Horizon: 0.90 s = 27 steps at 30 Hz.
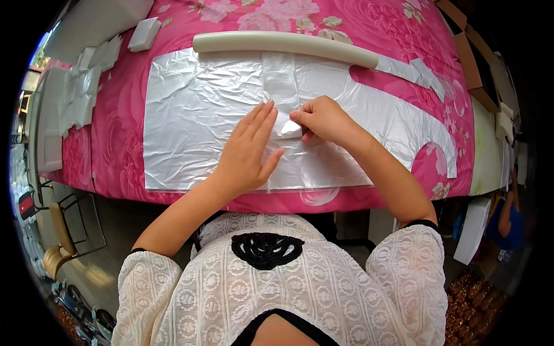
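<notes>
A thin white plastic apron (pixel 190 121) lies spread over the pink flowered cloth, its narrower cut-out end to the right. My left hand (pixel 248 147) rests flat on its middle, fingers stretched out together and thumb apart. Just to the right, my right hand (pixel 323 119) pinches a small shiny piece of thin plastic (pixel 288 126) between thumb and forefinger. A creased plastic strip (pixel 280 75) runs across the apron beyond my hands. Along the far edge lies a long pale roll (pixel 283 47), partly over the plastic.
Folded white plastic packets (pixel 83 95) are heaped at the far left, and one packet (pixel 144 34) lies apart. Cardboard boxes (pixel 476 72) stand along the right edge. A chair (pixel 60 230) is at the lower left. Another person (pixel 506 222) is at the far right.
</notes>
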Available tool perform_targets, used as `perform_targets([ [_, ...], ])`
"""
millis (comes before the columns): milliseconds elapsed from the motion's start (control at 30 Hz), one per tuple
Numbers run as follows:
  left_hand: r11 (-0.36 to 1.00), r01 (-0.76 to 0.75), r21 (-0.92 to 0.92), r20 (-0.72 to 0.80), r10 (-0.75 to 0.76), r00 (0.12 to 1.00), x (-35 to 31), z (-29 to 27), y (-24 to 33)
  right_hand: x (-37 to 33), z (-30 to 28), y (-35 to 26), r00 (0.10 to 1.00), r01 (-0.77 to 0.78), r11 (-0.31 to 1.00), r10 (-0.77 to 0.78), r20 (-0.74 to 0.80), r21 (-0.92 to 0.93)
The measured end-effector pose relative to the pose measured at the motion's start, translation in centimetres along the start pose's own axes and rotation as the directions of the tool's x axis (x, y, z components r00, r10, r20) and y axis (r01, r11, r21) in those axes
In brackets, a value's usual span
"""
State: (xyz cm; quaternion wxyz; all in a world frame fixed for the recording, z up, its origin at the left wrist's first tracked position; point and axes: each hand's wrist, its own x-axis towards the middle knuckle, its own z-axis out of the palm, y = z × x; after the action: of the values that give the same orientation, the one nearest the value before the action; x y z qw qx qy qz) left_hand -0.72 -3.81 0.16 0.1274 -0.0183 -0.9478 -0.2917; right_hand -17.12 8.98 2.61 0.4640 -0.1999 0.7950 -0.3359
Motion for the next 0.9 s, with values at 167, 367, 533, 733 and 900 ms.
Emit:
perform_targets([
  [167,0.974,0.024,0.224,0.169,-0.063,0.984,-0.1,2.9,0.9,0.1,0.1,0.2,1.0,-0.022,1.0,0.022,-0.018,0.015],
  [367,0.951,0.046,0.307,0.142,-0.094,0.985,0.0,3.4,1.1,-1.5,1.1,1.2,0.946,0.196,0.962,-0.236,-0.221,-0.19],
  [533,0.98,0.083,0.179,0.084,-0.099,0.992,0.3,2.7,0.7,-1.8,1.5,3.5,0.573,0.445,0.532,-0.787,-0.228,-0.72],
  [733,0.99,0.01,0.141,-0.013,-0.008,1.0,1.0,2.0,-0.1,0.6,-0.4,2.9,0.487,0.678,0.294,-0.866,0.113,-0.674],
  [900,0.964,-0.075,0.255,0.02,0.072,0.997,1.7,1.9,-0.9,1.2,-1.1,1.8,0.601,0.691,0.477,-0.796,0.066,-0.543],
])
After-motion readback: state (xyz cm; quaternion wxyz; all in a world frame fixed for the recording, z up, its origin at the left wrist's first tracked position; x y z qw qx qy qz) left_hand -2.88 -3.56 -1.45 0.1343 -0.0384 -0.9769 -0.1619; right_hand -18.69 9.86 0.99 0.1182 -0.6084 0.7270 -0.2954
